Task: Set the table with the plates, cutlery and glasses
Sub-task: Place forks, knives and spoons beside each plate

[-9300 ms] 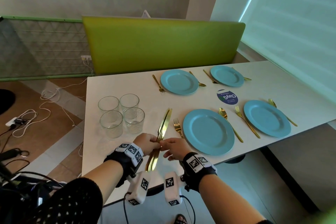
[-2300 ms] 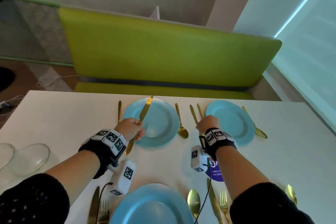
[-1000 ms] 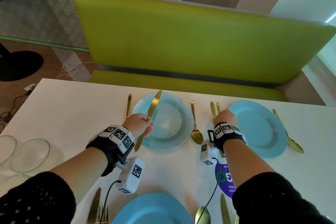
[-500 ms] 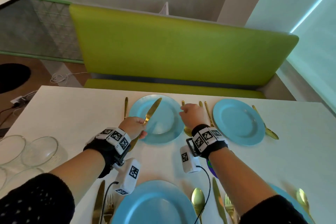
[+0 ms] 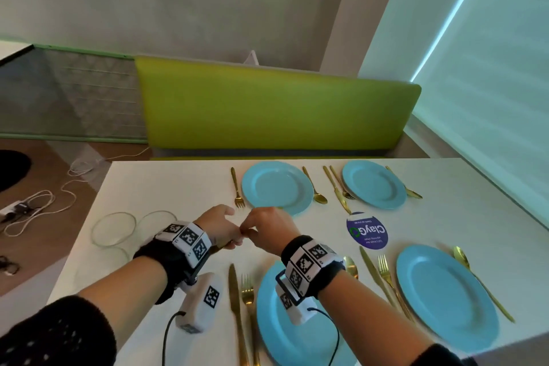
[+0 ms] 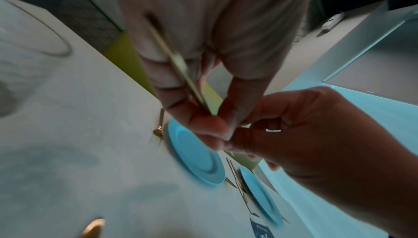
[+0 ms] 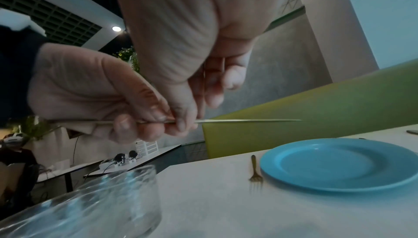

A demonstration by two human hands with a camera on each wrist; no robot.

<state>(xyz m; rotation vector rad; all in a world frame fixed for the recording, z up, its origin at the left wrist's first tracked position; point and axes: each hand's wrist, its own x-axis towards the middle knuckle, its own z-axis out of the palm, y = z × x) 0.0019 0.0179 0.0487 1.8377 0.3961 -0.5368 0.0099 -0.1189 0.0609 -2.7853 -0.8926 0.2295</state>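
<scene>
Left hand and right hand both pinch a slim gold knife, apparently, above the white table.

From my seat I see a white table with a lime-green padded bench back along its far edge. Behind it stands a grey wall; a pale blind glows on the right. White cables trail over the brown floor on the left.

There are four blue plates, four forks, four spoons and four knives (one knife is off the table). At least two glasses show.
</scene>
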